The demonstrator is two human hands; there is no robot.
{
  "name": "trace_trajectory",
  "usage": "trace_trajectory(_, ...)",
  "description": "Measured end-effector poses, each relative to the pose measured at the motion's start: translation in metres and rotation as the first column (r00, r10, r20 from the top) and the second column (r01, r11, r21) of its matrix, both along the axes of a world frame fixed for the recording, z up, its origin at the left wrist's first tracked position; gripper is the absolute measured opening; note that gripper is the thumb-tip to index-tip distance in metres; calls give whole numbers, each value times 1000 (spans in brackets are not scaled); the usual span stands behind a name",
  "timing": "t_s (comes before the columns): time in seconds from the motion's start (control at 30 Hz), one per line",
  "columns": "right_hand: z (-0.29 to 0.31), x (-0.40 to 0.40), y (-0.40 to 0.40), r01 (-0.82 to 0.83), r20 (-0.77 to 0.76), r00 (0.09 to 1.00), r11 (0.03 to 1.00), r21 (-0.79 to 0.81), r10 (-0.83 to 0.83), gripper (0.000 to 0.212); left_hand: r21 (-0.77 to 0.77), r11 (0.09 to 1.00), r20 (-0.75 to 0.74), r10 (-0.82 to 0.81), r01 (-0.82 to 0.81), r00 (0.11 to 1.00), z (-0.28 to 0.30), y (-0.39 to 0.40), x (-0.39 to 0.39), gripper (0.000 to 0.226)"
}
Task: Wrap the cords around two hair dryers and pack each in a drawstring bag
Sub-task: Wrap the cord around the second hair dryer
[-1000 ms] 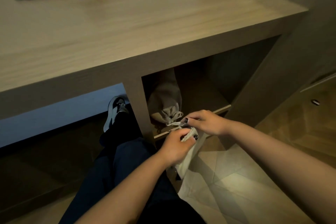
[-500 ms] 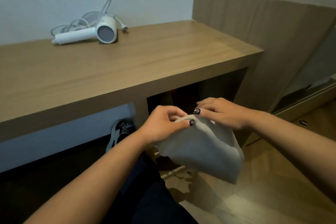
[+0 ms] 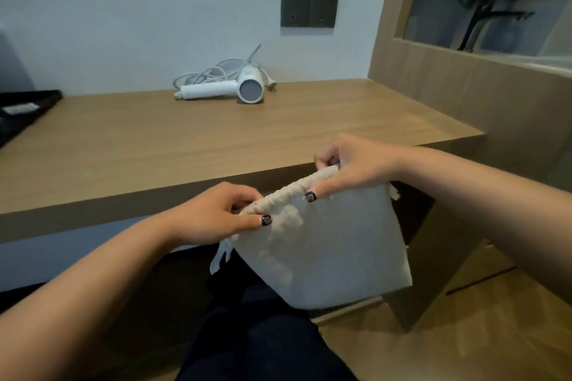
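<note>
I hold a pale drawstring bag (image 3: 334, 244) in the air in front of the wooden desk (image 3: 154, 145). My left hand (image 3: 213, 216) pinches the left end of its gathered mouth. My right hand (image 3: 349, 164) pinches the right end. The bag hangs limp below them, its cords dangling at both sides. A white hair dryer (image 3: 229, 90) lies on its side at the back of the desk, near the wall. Its white cord (image 3: 204, 74) lies in loose loops behind it.
A dark tray (image 3: 21, 108) sits at the desk's left edge. A dark socket panel (image 3: 309, 13) is on the wall above the dryer. A wooden partition (image 3: 464, 96) rises to the right. My legs in dark trousers (image 3: 263, 334) are below the bag.
The bag has been lifted from the shelf under the desk up to desk height, and its mouth is spread wider between my hands. My view has tilted up to the wall.
</note>
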State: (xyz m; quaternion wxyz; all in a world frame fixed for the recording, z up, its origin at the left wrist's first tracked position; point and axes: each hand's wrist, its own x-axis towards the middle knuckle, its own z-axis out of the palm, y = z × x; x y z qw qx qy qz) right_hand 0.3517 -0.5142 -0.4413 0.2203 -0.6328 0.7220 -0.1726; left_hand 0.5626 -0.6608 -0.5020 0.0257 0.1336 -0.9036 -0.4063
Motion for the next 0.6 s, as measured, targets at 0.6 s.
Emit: trace_trajectory(0.6,178,78,-188,5,-468,825,832,-554,-317,10,-522,451,-606,401,-724,687,173,-137,41,15)
